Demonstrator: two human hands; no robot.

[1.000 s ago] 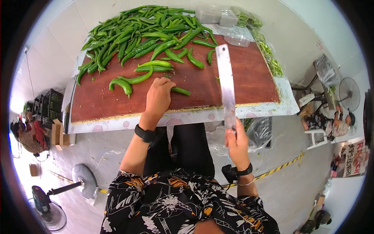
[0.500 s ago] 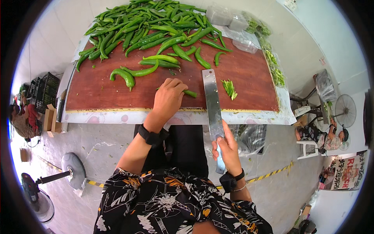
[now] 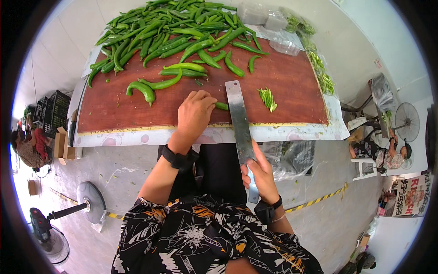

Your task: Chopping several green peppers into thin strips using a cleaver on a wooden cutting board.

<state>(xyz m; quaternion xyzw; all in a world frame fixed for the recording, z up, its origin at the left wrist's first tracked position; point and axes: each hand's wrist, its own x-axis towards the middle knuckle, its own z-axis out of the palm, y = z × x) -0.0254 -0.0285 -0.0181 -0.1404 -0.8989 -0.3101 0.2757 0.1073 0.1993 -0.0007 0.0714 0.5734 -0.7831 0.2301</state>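
Note:
My left hand (image 3: 195, 116) has its fingers curled over a green pepper (image 3: 221, 105) on the red-brown board (image 3: 292, 96), hiding part of it. My right hand (image 3: 261, 180) grips the handle of a long silver cleaver (image 3: 238, 119), whose blade lies crosswise at the pepper's right end; whether it touches is unclear. Thin green slices (image 3: 267, 98) lie right of the blade. Several loose whole peppers (image 3: 169, 82) lie beyond my left hand, below a large pile of peppers (image 3: 173, 27) along the back.
Clear plastic containers (image 3: 255, 13) and bagged greens (image 3: 324, 80) sit at the back right. A knife (image 3: 72, 130) rests at the table's left edge. Co-workers (image 3: 392, 155) (image 3: 28, 148) are at both sides. A stand fan (image 3: 89, 203) is lower left, crates (image 3: 54, 109) at left.
The cleaver has moved down and leftward to the pepper's end, leaving the thin slices in view to its right. My left hand has shifted slightly while staying on the pepper.

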